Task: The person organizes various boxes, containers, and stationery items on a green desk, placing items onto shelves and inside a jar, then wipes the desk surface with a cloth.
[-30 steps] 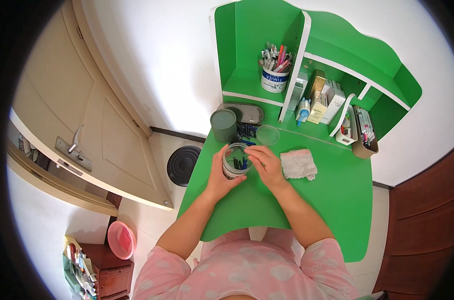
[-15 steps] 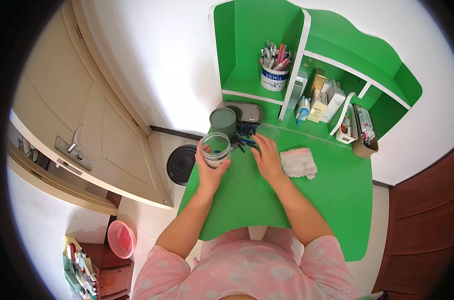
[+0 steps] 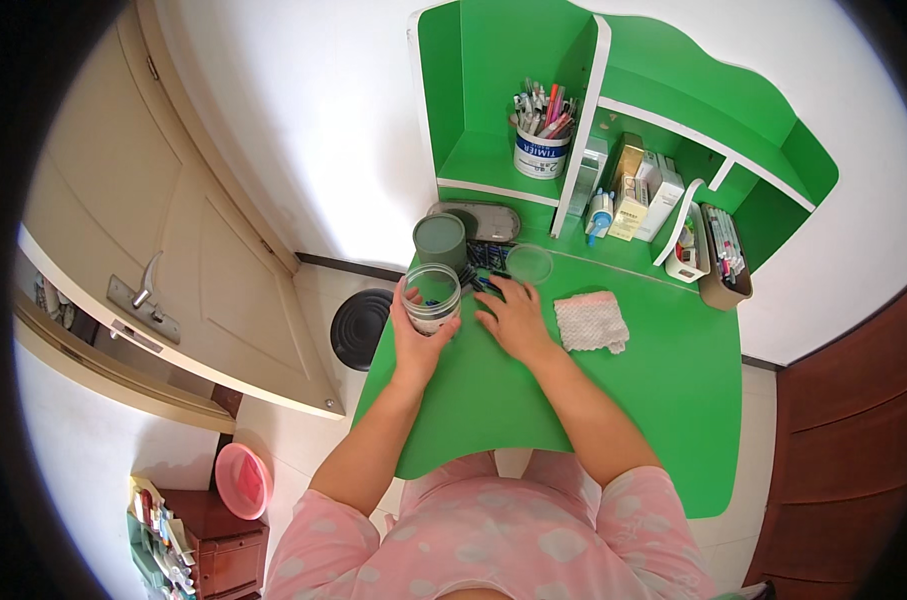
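Note:
My left hand (image 3: 420, 340) is wrapped round a clear jar (image 3: 431, 318), tilted so its open mouth shows; a few small blue and dark pieces lie inside. My right hand (image 3: 516, 318) reaches over the desk with fingers apart, its fingertips at the near edge of a pile of small dark blue tubes (image 3: 487, 256). What these tubes are is too small to tell. Behind the jar stands a dark green canister (image 3: 440, 240), and a clear round lid (image 3: 529, 264) lies just beyond my right fingers.
A folded pale cloth (image 3: 591, 322) lies on the green desk (image 3: 493, 410) to the right. At the back are a grey oblong case (image 3: 493, 222), a pen tub (image 3: 541, 155) on the shelf, several boxes (image 3: 659, 195) and a brown pen holder (image 3: 725, 290).
My right hand has moved slightly left, and its fingertips have come down among the near tubes. My left hand keeps the jar in nearly the same place. The view has shifted a little.

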Motion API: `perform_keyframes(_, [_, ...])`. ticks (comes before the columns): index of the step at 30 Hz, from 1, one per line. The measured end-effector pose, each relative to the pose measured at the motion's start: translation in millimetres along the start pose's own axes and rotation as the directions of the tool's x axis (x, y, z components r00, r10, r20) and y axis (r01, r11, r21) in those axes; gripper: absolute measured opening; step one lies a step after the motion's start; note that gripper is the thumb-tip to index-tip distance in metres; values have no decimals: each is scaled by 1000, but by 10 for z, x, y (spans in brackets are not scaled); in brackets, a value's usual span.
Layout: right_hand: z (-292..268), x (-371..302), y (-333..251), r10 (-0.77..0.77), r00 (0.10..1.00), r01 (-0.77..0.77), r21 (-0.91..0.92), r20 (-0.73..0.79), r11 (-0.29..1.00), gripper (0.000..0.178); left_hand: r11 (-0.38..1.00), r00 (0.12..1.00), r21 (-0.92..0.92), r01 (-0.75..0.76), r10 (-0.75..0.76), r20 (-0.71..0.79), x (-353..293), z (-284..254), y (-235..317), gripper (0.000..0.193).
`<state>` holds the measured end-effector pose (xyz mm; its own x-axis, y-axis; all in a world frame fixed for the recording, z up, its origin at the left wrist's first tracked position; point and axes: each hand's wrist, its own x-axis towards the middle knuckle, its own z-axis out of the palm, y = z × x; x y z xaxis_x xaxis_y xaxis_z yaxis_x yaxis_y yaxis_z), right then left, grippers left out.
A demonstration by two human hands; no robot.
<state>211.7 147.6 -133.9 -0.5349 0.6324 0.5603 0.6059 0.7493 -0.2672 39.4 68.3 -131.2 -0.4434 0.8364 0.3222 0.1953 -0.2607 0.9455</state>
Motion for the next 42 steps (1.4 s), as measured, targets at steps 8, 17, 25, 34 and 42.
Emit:
perform_keyframes(8, [-69, 7, 124, 103, 986, -92, 93, -127, 991, 16, 999, 1000, -31, 12, -12, 2, -4, -6, 11, 96])
perform_keyframes(17, [-266, 29, 73, 279, 957, -264, 159, -85, 951, 25, 1000, 1000, 11, 17, -17, 24, -11, -24, 5, 95])
perform_keyframes(25, [-279, -2, 173, 284, 958, -268, 259, -27, 928, 23, 1000, 999, -19, 11, -10, 31, -2, -27, 13, 97])
perform_keyframes(34, [-317, -14, 172, 406, 910, -409, 331, 82, 851, 24, 998, 999, -64, 6, -3, 39, -1, -16, 7, 98])
perform_keyframes(42, [-340, 9, 149, 335, 942, -325, 251, 6, 912, 19, 999, 998, -47, 5, -2, 57, -10, -11, 7, 98])
